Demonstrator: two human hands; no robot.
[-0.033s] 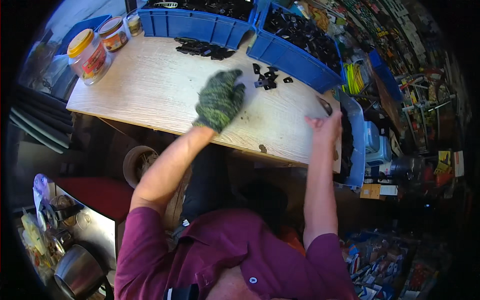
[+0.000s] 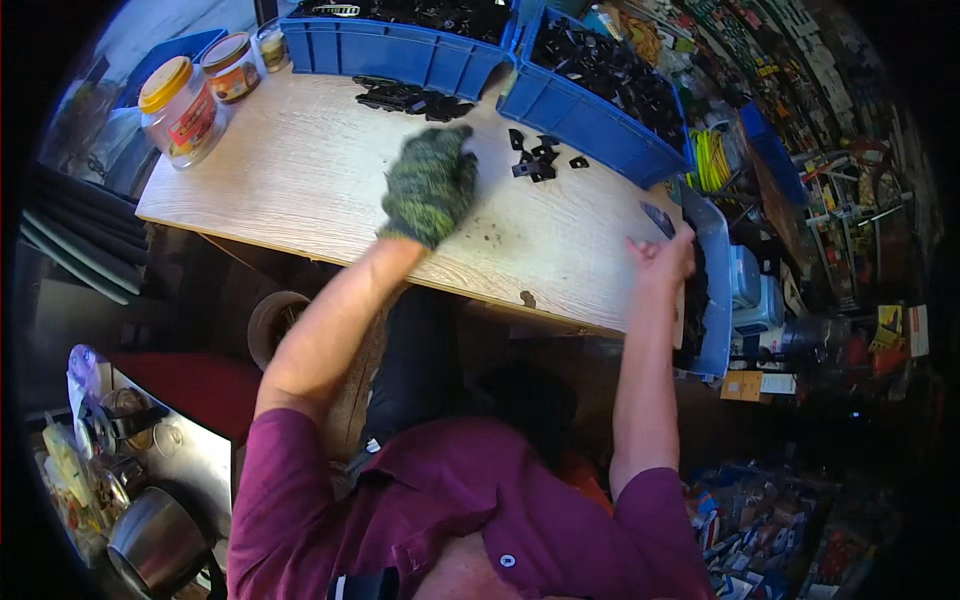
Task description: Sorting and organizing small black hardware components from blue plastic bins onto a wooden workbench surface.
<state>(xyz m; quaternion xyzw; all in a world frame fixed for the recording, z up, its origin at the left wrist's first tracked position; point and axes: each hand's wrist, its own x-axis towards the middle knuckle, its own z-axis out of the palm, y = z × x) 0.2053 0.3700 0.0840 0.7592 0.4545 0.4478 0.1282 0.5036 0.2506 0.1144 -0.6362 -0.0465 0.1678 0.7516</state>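
My left hand (image 2: 430,188), in a dark green patterned knit glove, is over the middle of the light wood-topped table (image 2: 300,190). Its fingers curl together and hide whatever may be in them. At the table's right edge is my bare right hand (image 2: 664,258), fingers bent and one digit sticking out to the left. A small flat black part (image 2: 657,218) shows at its fingertips, slightly blurred. Between the hands, toward the far side, lies a loose group of small black parts (image 2: 536,158). Longer black pieces (image 2: 410,98) lie beyond my left hand.
Two blue bins full of black parts, the left bin (image 2: 400,55) and right bin (image 2: 595,125), line the far edge. Another light blue bin (image 2: 712,290) hangs beside the table's right edge. Plastic jars (image 2: 180,115) stand far left. A bucket (image 2: 268,325) is below.
My gloved left hand has shifted slightly left and its fingers have drawn together. My right hand has moved a little to the right and nearer me, and more of the black part shows.
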